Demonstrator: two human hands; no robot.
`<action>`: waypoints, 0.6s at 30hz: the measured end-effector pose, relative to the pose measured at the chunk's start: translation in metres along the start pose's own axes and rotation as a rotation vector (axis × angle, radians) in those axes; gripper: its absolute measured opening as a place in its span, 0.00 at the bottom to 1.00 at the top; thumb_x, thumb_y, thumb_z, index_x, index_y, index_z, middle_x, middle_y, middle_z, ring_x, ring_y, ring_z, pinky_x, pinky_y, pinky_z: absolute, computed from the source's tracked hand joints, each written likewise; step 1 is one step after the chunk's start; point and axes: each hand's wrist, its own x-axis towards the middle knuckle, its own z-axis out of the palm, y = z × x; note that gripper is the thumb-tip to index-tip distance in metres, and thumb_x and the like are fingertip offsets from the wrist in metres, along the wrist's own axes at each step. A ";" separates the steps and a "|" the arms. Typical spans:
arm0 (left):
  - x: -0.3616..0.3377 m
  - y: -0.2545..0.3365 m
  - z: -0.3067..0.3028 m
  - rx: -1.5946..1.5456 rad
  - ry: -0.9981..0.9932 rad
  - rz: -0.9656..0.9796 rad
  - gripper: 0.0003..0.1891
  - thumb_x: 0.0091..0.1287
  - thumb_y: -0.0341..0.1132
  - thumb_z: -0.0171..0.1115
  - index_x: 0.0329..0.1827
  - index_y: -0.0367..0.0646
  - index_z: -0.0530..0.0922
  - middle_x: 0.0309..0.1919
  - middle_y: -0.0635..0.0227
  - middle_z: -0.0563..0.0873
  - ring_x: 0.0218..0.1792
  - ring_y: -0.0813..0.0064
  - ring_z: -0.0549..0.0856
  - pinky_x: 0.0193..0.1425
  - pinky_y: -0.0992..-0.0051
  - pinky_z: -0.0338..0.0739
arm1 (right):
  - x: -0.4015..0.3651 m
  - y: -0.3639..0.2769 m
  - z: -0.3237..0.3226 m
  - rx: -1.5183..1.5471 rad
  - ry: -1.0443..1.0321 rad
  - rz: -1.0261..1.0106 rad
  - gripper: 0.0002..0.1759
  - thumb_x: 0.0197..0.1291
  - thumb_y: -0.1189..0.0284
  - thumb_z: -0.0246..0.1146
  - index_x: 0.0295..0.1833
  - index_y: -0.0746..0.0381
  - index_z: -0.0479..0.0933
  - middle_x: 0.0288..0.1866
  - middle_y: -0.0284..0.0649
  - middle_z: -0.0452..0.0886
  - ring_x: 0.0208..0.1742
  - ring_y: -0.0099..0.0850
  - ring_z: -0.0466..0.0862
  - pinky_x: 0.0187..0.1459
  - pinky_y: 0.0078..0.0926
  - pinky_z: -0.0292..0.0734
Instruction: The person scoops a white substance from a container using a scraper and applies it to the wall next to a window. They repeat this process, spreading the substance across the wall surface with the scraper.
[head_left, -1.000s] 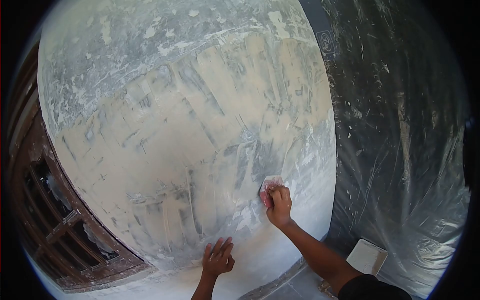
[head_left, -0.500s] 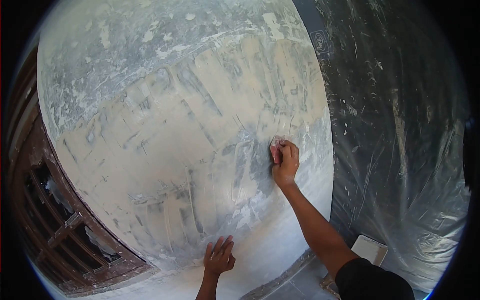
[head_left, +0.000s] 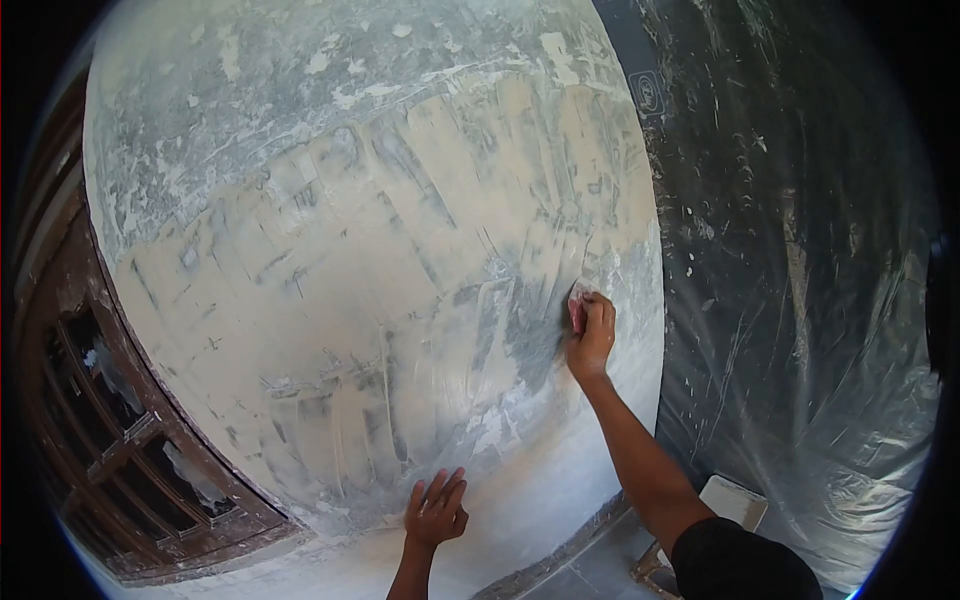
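My right hand [head_left: 592, 333] is closed around a small reddish scraper [head_left: 578, 308] smeared with white, which touches the wall [head_left: 330, 270] right of its middle. Patchy cream plaster covers the middle of this wall over a mottled grey surface. Low on the wall, my left hand [head_left: 436, 510] rests with its fingers spread and holds nothing.
A brown wooden window frame [head_left: 150, 440] with dark panes lies at the left. Dark plastic sheeting [head_left: 790, 270] hangs along the right side. On the floor at the lower right is a pale tray [head_left: 735, 500], near a brownish object [head_left: 655, 572] partly hidden by my arm.
My right hand and the scraper have moved a little to the right and slightly down along the wall. The left hand has stayed nearly in place. The view has shifted slightly.
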 end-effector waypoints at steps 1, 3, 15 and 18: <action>-0.001 0.001 0.000 0.000 0.002 -0.001 0.19 0.59 0.40 0.55 0.53 0.49 0.83 0.60 0.74 0.87 0.75 0.68 0.71 0.82 0.56 0.48 | -0.040 -0.011 0.004 -0.047 -0.006 0.024 0.21 0.45 0.93 0.56 0.47 0.66 0.72 0.56 0.53 0.77 0.58 0.56 0.77 0.59 0.47 0.74; -0.001 0.000 0.001 0.001 0.004 -0.007 0.19 0.59 0.40 0.55 0.53 0.50 0.83 0.61 0.75 0.87 0.75 0.69 0.71 0.82 0.56 0.48 | -0.131 -0.028 -0.010 0.009 -0.074 0.062 0.24 0.41 0.93 0.58 0.47 0.67 0.72 0.57 0.53 0.77 0.58 0.55 0.77 0.59 0.49 0.74; 0.001 -0.001 -0.003 -0.007 -0.003 -0.013 0.19 0.60 0.40 0.55 0.53 0.51 0.83 0.62 0.77 0.86 0.75 0.72 0.71 0.83 0.58 0.47 | 0.038 -0.124 0.009 0.238 -0.005 -0.192 0.29 0.38 0.92 0.59 0.52 0.65 0.73 0.57 0.48 0.77 0.58 0.52 0.75 0.58 0.46 0.71; 0.001 0.000 -0.005 -0.017 -0.020 -0.018 0.19 0.60 0.40 0.55 0.53 0.51 0.83 0.62 0.77 0.86 0.75 0.72 0.71 0.83 0.57 0.47 | 0.008 -0.099 0.049 0.069 -0.089 -0.343 0.23 0.37 0.86 0.66 0.45 0.62 0.75 0.54 0.44 0.78 0.58 0.47 0.75 0.58 0.46 0.68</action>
